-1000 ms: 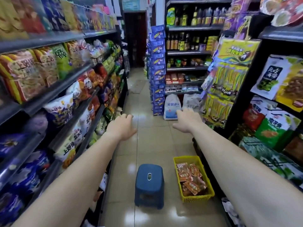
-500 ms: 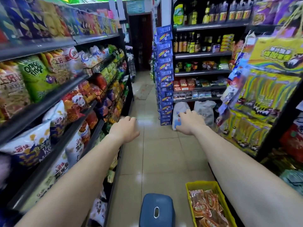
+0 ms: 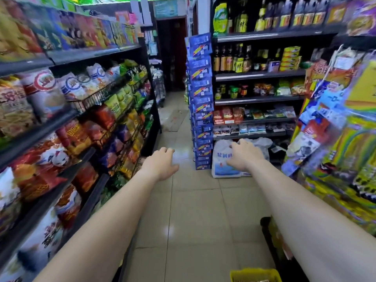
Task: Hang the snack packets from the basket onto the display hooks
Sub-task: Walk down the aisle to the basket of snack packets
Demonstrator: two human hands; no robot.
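- Snack packets (image 3: 262, 280): only a brownish sliver shows inside the yellow basket (image 3: 254, 271), which sits on the tiled floor (image 3: 193, 210) at the very bottom of the view.
- Handling, as a judgement: film pouches, likely light, soft, crinkly and a little slick. Best pinched at the flat top seal near the hang hole, not squeezed at the belly, where the contents could crush.
- Right hand (image 3: 243, 156): held out well beyond the basket, empty, palm down, fingers loosely curled.
- Left hand (image 3: 162, 161): beyond the basket and to its left, also empty, with the fingers relaxed.
- Hanging rack (image 3: 335, 129): rises to the right of the basket, crowded with yellow and blue packs. The hooks are lost in blur and the print is unreadable.
- White sack (image 3: 220, 165): on the floor far beyond the basket. Its blue characters start "精制"; the right hand covers the rest.
- Blue boxes (image 3: 200, 102): a tall stack beyond the basket, with lettering too small to read.
- Crisp shelves (image 3: 61, 119): across the aisle to the left of the basket. The bag logos are smeared.
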